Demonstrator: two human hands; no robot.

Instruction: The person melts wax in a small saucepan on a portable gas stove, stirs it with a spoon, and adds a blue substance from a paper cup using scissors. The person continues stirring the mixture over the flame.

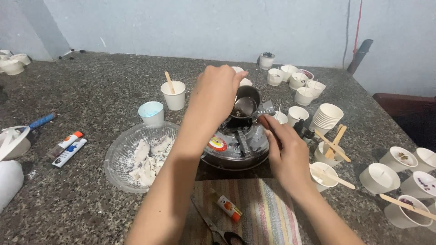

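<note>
Head view: left hand [217, 93] pinches the rim of a small round steel pot [245, 103] above the dark round hotplate [236, 152]; right hand [285, 154] grips its handle. White paper cups [297, 81] crowd the right; the speckled stone table [91, 81] lies open far left.
</note>
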